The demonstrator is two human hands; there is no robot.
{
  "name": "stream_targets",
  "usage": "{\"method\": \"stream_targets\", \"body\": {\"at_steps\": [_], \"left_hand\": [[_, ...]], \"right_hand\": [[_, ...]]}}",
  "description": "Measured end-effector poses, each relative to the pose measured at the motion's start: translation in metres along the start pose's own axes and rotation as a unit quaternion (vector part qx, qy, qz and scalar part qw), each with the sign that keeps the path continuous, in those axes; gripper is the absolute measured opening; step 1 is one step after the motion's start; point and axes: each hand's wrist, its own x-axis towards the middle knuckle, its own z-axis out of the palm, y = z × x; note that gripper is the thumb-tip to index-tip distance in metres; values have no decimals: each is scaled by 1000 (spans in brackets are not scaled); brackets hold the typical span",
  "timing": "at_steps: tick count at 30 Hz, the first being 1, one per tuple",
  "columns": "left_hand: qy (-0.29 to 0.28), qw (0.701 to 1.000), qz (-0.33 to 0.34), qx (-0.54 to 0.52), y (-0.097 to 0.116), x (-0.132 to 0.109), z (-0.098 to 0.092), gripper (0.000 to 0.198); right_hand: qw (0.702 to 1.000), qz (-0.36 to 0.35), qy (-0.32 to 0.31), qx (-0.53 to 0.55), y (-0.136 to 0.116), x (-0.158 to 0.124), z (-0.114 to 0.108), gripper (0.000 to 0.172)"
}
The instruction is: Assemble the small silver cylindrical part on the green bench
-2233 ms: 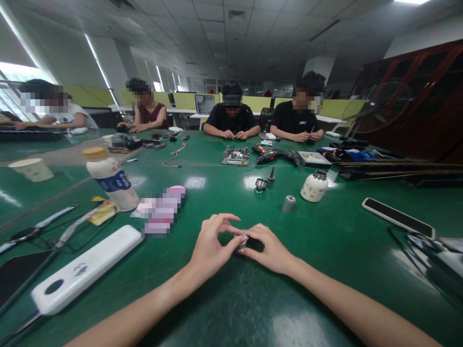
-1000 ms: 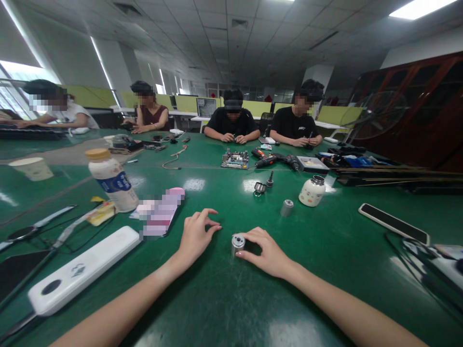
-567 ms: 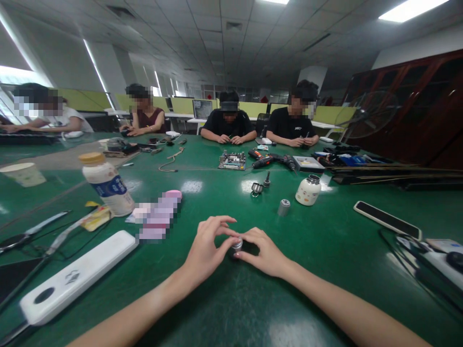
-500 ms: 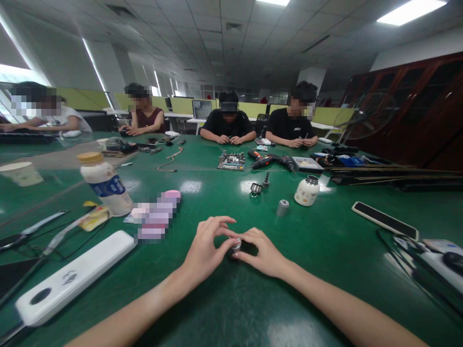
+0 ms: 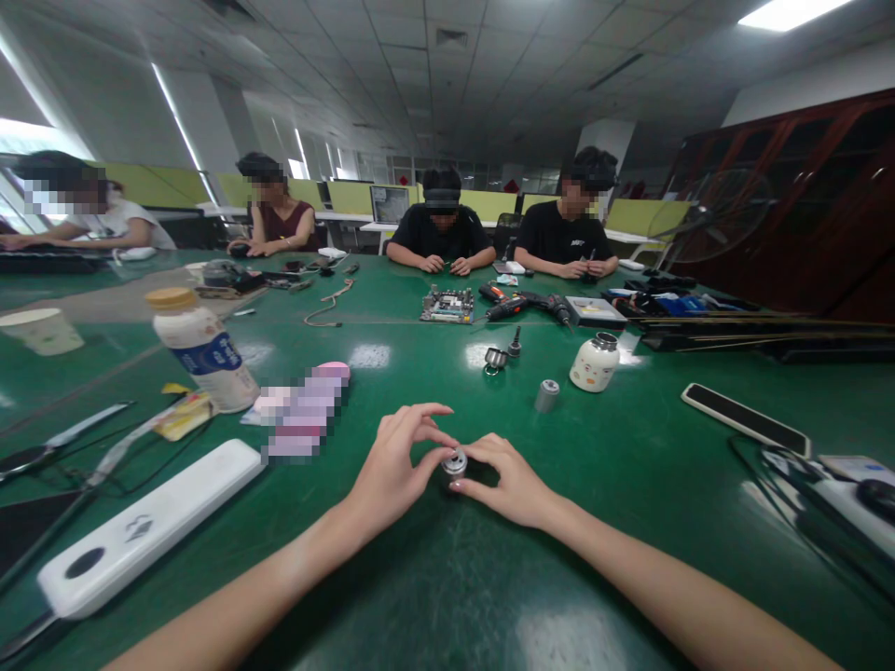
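Observation:
A small silver metal cylinder [image 5: 455, 464] with openings in its top face stands upright, low over the green table in front of me. My right hand [image 5: 516, 483] grips it from the right between thumb and forefinger. At the cylinder's upper left rim, thumb and forefinger of my left hand [image 5: 400, 458] are pinched together, other fingers raised; anything tiny between the tips is hidden. Beyond the hands is a similar grey metal cylinder [image 5: 547, 396]. Past it lie a metal cup-shaped part with a ring [image 5: 496, 360] and a dark stopper-like piece [image 5: 516, 342]. A white open flask [image 5: 594, 362] stands to their right.
On the left are a white power strip [image 5: 150, 527], a drink bottle [image 5: 202, 354] and a paper cup [image 5: 43, 331]. A phone [image 5: 745, 417] lies right, near cables. Farther back are a circuit board [image 5: 447, 305], power drills [image 5: 524, 303] and several seated people.
My left fingertips have shifted slightly up and left on the cylinder, and its top face shows more fully. The view has tilted a little; other things lie as before.

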Motion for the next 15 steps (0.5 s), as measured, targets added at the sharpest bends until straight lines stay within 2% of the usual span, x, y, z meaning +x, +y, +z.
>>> {"method": "stream_targets", "body": {"at_steps": [9, 15], "left_hand": [[-33, 999, 10, 0, 0, -1, 1, 33], [-39, 998, -41, -18, 4, 3, -5, 41]], "right_hand": [[1000, -2, -2, 8, 1, 0, 1, 35], [1000, 4, -6, -18, 2, 0, 1, 33]]}}
